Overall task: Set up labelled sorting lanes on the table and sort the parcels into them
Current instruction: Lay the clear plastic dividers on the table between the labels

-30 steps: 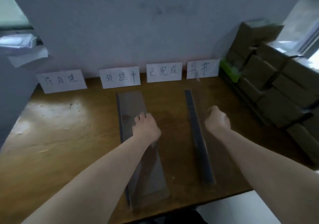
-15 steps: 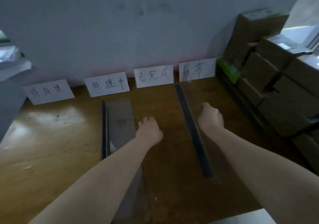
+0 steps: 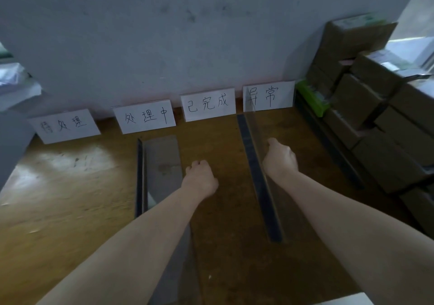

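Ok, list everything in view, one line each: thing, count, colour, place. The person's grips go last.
table: 1, brown wood, against the wall.
wall: 1, grey, behind the table.
label cards: 4, white with black handwriting, leaning on the wall along the table's far edge.
left divider: 1, clear with a dark strip, mid-table below the second card.
right divider: 1, clear with a dark strip, below the fourth card.
cardboard boxes: a stack, count unclear, brown, right of the table.
green package: 1, green, between the boxes and the fourth card.
white bundle: blurred, far left.
left grip: bare hand, fingers curled, apparently holding the left divider's edge.
right grip: bare hand, holding the right divider's clear panel.
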`<state>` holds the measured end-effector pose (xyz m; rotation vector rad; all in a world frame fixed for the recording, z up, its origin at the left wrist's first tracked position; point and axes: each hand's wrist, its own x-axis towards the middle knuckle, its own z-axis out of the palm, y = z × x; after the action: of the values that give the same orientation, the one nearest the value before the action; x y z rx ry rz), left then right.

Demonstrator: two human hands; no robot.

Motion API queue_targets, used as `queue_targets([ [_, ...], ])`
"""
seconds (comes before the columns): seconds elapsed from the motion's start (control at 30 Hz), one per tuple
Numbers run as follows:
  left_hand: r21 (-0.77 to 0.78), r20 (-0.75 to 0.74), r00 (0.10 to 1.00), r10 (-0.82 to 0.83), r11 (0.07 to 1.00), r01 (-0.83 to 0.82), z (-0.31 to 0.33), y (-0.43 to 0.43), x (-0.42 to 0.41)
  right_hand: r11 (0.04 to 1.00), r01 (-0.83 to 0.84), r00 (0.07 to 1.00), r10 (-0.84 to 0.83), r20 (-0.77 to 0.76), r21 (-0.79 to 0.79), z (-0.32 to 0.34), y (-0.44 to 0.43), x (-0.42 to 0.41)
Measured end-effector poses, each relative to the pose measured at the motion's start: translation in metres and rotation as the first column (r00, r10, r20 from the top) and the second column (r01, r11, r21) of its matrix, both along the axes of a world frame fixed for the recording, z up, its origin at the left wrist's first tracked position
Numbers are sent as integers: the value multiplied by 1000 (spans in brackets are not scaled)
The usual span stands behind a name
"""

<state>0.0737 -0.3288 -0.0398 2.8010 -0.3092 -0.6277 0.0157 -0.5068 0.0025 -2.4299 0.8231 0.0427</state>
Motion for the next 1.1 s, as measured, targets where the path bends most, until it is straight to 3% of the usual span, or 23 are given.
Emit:
queue_targets([
  [0.27,-20,17,999,-41,999,42,2,-9,15,999,-40,999,40,2,22,0,2,-4],
  [0.5,-60,66,996,-63,996,67,9,-29,70,985,-163,987,163,-9,-63,1,-10,9],
  [0.7,-86,197,974,-112,988,131,23,-57,131,984,-160,987,157,-38,-74,2,-23,55],
  [0.93,149,391,864,-317,948,281,31,-87,222,980,-192,981,190,-35,-58,-1,-34,77],
  [1.1,271,341,836,-430,896,350,19,-103,266,984,-172,985,171,-10,-56,-6,-36,78],
])
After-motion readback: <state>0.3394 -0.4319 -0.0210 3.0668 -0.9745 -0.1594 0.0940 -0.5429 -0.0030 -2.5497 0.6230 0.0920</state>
